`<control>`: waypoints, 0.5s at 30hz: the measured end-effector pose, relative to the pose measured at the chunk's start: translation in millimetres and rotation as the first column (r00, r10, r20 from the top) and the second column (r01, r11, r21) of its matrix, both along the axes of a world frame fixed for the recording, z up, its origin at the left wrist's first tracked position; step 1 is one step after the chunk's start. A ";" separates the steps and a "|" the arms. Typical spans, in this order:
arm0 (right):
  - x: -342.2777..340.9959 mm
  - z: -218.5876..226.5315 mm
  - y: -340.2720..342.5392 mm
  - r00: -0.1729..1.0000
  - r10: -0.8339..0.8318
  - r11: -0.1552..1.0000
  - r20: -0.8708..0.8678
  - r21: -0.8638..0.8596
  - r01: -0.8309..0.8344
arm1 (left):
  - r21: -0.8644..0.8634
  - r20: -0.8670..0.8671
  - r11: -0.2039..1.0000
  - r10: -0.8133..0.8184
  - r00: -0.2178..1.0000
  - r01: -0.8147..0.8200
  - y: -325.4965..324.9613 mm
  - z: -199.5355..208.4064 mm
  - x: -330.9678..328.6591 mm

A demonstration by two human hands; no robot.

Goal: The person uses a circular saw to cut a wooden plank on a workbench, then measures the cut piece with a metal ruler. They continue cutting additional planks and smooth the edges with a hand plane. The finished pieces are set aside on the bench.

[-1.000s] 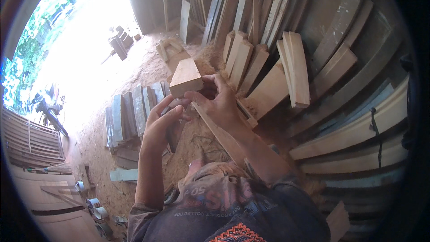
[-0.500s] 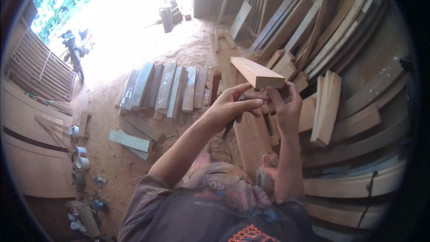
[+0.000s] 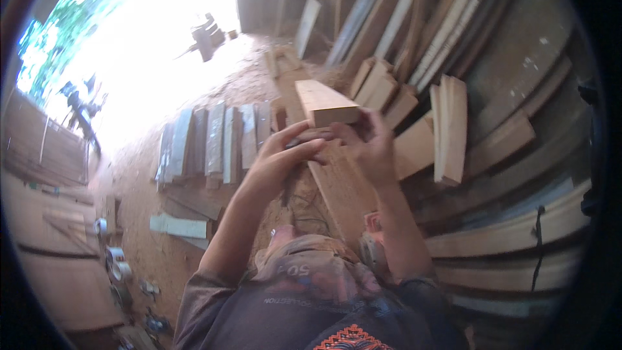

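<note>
In front of me, a short, thick wooden board (image 3: 327,100) points away, its squared end toward me. My right hand (image 3: 370,152) is closed on the near end, thumb below and fingers along the right side. Under the board's left corner is my left hand (image 3: 285,155), its thumb and forefinger stretched out toward the board. A dark, slim tool (image 3: 286,193) hangs down from the left hand; blur hides its kind. Beneath both hands runs a long wooden plank (image 3: 343,188).
Stacked boards (image 3: 207,139) lie on the dirt floor at left. Timber (image 3: 382,16) leans against the wall at far right, and pale cut pieces (image 3: 449,129) stand closer. Beside my right forearm sits a red-and-grey object (image 3: 372,223). White tubs (image 3: 116,262) line the left.
The view has swung right, so the surroundings, my hands and the board all sit further left in the picture. The board stays in my right hand, and the picture is more blurred.
</note>
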State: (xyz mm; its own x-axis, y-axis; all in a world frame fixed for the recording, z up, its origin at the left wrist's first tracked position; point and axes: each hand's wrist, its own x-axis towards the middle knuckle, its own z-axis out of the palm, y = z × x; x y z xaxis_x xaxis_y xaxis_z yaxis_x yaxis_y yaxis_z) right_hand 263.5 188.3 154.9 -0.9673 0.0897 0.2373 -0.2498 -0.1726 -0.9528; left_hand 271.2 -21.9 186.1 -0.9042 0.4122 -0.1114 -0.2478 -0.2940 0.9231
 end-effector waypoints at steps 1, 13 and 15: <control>2.0 -1.2 -2.4 1.000 -0.018 0.999 0.017 0.034 0.017 | -0.032 0.024 0.999 0.043 0.999 -0.042 -3.9 1.1 1.8; 0.8 -5.1 -22.1 0.998 -0.047 0.991 -0.048 0.125 0.053 | -0.106 0.051 0.992 0.075 0.996 -0.069 -17.5 12.1 9.6; 1.2 -6.6 -21.3 0.997 -0.054 0.986 -0.055 0.155 0.062 | -0.075 0.035 0.996 0.050 0.998 -0.047 -16.7 14.6 10.4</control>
